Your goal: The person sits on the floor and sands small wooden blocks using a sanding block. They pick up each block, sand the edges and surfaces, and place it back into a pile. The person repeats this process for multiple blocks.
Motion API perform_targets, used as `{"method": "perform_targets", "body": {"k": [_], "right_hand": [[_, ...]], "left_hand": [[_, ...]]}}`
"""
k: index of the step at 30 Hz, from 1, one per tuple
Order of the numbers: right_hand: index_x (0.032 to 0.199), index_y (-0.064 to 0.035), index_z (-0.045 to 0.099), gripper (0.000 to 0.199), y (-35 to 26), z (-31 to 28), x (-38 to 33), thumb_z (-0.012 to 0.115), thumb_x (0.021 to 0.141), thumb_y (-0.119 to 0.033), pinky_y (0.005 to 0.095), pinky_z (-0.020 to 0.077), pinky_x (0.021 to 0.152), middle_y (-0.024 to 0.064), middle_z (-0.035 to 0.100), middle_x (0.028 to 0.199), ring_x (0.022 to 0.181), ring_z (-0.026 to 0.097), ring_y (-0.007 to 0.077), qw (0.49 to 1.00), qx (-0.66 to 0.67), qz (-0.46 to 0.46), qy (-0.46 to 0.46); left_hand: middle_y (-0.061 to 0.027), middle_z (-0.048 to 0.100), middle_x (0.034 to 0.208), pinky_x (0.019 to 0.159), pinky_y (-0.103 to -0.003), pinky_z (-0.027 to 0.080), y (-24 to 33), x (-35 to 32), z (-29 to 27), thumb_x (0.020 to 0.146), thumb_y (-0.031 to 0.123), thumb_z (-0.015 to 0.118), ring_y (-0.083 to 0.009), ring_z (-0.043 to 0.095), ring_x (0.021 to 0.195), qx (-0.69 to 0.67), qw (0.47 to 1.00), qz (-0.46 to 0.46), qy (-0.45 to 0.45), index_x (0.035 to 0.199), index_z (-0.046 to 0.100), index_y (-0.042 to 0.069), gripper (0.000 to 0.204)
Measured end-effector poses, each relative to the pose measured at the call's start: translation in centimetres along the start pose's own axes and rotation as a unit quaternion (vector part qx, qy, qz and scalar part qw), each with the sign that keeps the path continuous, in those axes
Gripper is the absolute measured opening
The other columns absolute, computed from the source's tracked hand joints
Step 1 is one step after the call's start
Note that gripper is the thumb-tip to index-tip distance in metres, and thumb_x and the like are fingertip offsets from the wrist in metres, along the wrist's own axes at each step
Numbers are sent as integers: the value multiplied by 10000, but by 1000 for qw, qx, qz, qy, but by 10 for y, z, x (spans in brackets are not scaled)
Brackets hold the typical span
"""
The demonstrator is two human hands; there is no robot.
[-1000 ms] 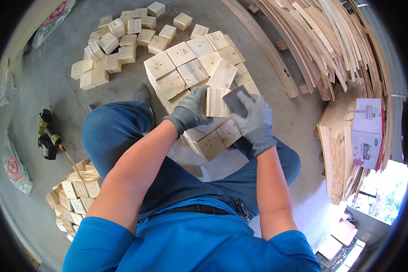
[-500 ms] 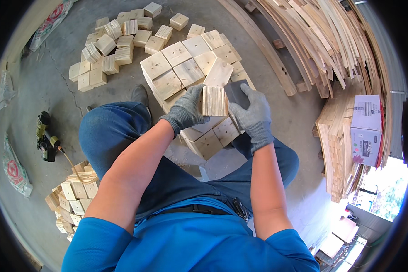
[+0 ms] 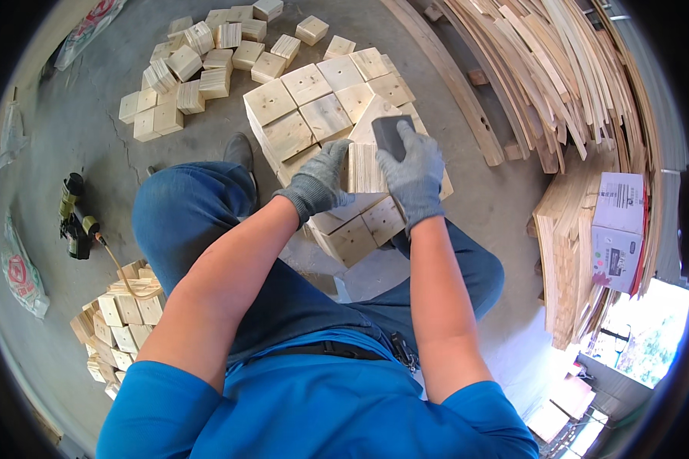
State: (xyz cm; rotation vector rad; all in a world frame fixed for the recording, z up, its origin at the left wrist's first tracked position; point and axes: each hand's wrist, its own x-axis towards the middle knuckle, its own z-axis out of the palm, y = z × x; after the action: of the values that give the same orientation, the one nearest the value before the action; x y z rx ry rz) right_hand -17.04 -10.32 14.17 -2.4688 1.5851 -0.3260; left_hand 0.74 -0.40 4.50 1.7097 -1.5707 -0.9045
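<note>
A wooden block with striped layered edges is gripped at its left side by my gloved left hand. My gloved right hand is closed on a dark grey sanding block, which lies against the top far part of the wooden block. Both hands are over a stack of pale wooden blocks between my legs. Several blocks in the stack have a small hole in the upper face. The underside of the held block is hidden.
Loose wooden blocks lie on the concrete floor at the far left. A nail gun with a hose rests at left, beside another block pile. Long wood strips and a cardboard box stand at right.
My right hand and the sanding block have moved left and slightly away from me, onto the wooden block's top. The wooden block has tilted a little; my left hand keeps its grip.
</note>
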Motion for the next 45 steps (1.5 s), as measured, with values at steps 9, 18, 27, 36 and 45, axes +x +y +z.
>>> {"method": "perform_targets", "body": {"k": [9, 18, 27, 36, 45], "right_hand": [[1466, -107, 655, 714, -13, -15, -112, 884, 832, -340, 586, 484, 1061, 248, 605, 1385, 1261, 600, 465, 997, 10, -75, -21], [1394, -109, 701, 664, -11, 4, -20, 905, 802, -331, 520, 503, 1099, 219, 677, 1334, 1253, 641, 417, 997, 34, -72, 19], [1442, -114, 684, 698, -6, -3, 1, 892, 822, -357, 522, 547, 1028, 234, 671, 1341, 1194, 673, 420, 998, 22, -53, -8], [1448, -104, 687, 741, 9, -26, -138, 922, 773, -301, 520, 460, 1137, 229, 616, 1421, 1303, 585, 423, 996, 79, -38, -28], [1423, -48, 685, 746, 58, -19, -161, 954, 774, -299, 478, 491, 1150, 226, 673, 1380, 1303, 626, 400, 984, 164, 62, 35]], "left_hand": [[-235, 517, 1509, 1162, -453, 499, 8, 1, -4, 681, 265, 964, -437, 572, 1380, 2, 1000, -14, -14, 1581, 398, 75, 1080], [-234, 496, 1541, 1180, -457, 482, 0, 2, 0, 688, 265, 965, -431, 549, 1414, 18, 1000, -8, -7, 1592, 372, 70, 1099], [-235, 502, 1523, 1180, -453, 479, -6, 1, 4, 683, 280, 968, -432, 544, 1414, 7, 1000, 19, 8, 1594, 367, 74, 1111], [-225, 520, 1506, 1218, -411, 449, 11, 5, 0, 669, 291, 1004, -387, 534, 1428, 20, 1000, -2, -1, 1578, 388, 68, 1121], [-216, 582, 1451, 1178, -448, 483, 18, 4, -5, 598, 321, 1018, -366, 592, 1358, 9, 1000, 1, 10, 1517, 452, 41, 1114]]}}
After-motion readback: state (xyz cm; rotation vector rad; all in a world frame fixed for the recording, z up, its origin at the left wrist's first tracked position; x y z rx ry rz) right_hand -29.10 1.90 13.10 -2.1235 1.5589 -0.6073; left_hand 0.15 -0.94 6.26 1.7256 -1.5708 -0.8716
